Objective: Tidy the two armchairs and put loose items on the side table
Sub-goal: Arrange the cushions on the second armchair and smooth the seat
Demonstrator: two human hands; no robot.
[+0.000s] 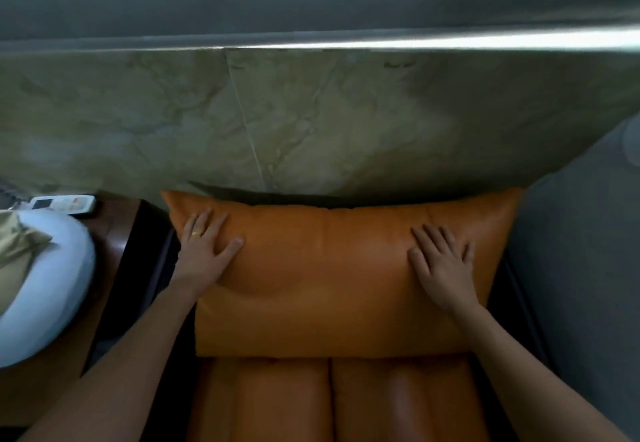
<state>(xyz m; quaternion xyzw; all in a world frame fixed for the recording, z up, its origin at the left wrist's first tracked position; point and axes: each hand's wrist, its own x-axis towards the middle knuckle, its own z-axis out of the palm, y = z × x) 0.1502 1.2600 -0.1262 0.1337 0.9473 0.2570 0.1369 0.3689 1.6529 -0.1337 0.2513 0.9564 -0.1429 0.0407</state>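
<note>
Pressing orange cushion (332, 268), left hand (204, 251), right hand (441, 261) flat

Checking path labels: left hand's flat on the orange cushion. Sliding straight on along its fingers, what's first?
The left hand would run off the top edge of the orange back cushion, then probably meet the marble wall behind it; depth there is unclear.

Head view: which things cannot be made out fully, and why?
Head view: the white rounded object on the brown wooden side table is blurred and cut off by the left edge.
Head view: the white remote control has labels too small and blurred to read.
Head view: the orange leather armchair seat is cut off by the bottom edge.
</note>
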